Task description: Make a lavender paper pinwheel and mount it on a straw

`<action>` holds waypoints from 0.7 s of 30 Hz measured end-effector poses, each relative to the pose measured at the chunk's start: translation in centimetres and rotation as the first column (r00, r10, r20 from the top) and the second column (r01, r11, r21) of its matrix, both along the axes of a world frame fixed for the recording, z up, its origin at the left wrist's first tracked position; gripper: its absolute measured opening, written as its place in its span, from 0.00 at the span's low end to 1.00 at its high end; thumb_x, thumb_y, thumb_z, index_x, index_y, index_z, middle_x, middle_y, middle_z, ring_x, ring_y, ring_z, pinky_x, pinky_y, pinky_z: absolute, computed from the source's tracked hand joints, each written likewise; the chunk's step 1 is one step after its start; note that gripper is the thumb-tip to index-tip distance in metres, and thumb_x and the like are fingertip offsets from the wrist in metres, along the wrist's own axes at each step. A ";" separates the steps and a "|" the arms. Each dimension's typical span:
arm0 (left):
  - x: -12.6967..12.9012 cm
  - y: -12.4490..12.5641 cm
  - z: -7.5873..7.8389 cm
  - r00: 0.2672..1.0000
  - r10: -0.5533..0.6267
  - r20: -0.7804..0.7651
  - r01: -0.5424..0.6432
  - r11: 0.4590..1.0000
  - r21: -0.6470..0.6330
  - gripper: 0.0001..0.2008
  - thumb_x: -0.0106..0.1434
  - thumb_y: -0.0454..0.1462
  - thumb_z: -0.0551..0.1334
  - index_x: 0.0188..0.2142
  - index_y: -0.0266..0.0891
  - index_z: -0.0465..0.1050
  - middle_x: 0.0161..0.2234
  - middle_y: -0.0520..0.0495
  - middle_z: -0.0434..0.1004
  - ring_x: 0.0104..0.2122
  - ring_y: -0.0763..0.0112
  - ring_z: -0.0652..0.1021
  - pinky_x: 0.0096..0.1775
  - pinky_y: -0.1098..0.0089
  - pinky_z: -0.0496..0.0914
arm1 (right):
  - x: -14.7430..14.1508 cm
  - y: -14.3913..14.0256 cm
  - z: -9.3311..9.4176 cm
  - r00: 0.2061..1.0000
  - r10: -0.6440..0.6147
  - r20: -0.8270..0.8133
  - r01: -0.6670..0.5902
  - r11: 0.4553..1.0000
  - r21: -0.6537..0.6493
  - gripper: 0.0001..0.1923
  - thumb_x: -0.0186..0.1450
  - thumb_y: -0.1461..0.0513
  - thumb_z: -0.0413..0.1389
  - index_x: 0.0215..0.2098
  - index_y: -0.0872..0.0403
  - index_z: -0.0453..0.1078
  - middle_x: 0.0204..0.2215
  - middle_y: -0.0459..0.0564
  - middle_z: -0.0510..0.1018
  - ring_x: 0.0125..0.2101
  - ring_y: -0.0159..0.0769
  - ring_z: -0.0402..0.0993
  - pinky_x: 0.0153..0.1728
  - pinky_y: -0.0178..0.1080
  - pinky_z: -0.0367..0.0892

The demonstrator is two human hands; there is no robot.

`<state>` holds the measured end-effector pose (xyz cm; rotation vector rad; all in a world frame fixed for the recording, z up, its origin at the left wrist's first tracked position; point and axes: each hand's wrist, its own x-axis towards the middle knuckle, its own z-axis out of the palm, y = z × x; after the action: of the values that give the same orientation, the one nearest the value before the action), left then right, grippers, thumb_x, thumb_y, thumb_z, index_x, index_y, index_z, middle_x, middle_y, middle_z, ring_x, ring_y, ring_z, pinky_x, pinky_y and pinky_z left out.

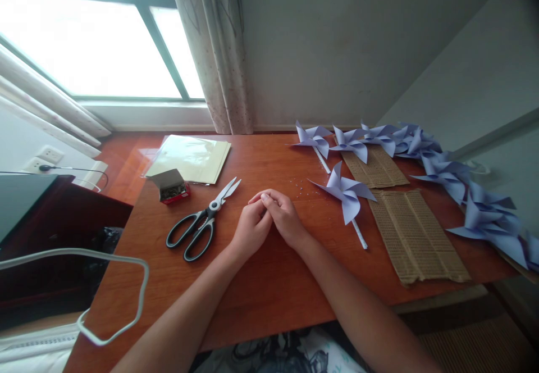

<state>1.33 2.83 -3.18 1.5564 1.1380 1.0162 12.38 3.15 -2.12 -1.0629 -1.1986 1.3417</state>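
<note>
On the wooden table, my left hand [253,221] and my right hand [283,214] are clasped together, the right one's fingers folded over the left one's. Both are closed, and no object shows in them; the space between the palms is hidden. Just left of them lies a pair of scissors [202,221] with black and grey handles, blades slightly apart. To their right is a light purple paper pinwheel [345,193] on a white paper stick [359,233].
An opened small box [173,187] of tiny metal pieces stands near sheets of pale paper [189,157]. Several pinwheels [488,215] line the back and right edge. Corrugated cardboard pieces [416,235] lie at the right. A white cable [145,283] loops over the left edge.
</note>
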 end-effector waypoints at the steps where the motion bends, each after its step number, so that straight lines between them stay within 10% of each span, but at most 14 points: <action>1: 0.0 0.0 0.0 1.000 -0.002 0.001 0.002 1.000 0.001 0.12 0.65 0.37 0.57 0.27 0.35 0.73 0.24 0.49 0.72 0.27 0.69 0.72 0.31 0.71 0.66 | 0.0 0.0 0.0 1.000 -0.002 0.003 0.002 1.000 0.001 0.13 0.67 0.56 0.53 0.31 0.52 0.76 0.31 0.48 0.81 0.36 0.38 0.76 0.41 0.37 0.70; 21: -0.1 0.0 0.0 0.999 -0.037 -0.034 0.038 0.998 0.045 0.12 0.66 0.36 0.56 0.29 0.35 0.73 0.30 0.45 0.79 0.32 0.65 0.76 0.35 0.70 0.69 | 0.2 0.0 -0.6 0.984 -0.019 0.175 -0.003 0.992 0.123 0.15 0.71 0.57 0.49 0.34 0.52 0.76 0.33 0.49 0.81 0.37 0.39 0.78 0.42 0.39 0.70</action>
<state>1.27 2.80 -3.16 1.6303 1.1108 1.0017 12.59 3.11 -2.70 -1.1134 -1.3876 1.1705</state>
